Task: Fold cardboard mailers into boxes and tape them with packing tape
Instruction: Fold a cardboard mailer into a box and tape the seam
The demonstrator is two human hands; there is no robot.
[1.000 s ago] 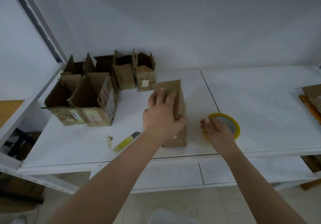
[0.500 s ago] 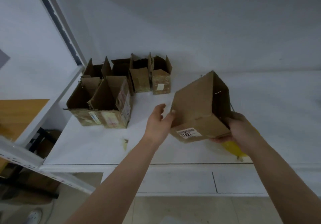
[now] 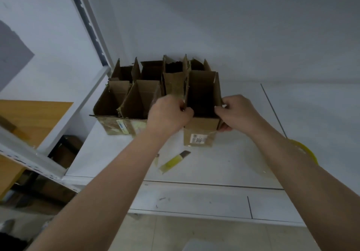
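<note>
On the white table (image 3: 243, 163) against the wall, beside the group of open boxes (image 3: 136, 94), stands the box (image 3: 202, 126) that my left hand (image 3: 169, 114) and right hand (image 3: 236, 112) grip by its 2 side flaps, near the yellow tape roll (image 3: 309, 153) and yellow knife (image 3: 174, 161).

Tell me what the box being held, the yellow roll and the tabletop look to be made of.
Box: brown corrugated cardboard, matte, with raw flap edges and a white printed label. Yellow roll: probably plastic packing tape, its rim smooth; mostly hidden behind the right arm. Tabletop: white, smooth, faintly scuffed, likely laminate or painted board.
</note>
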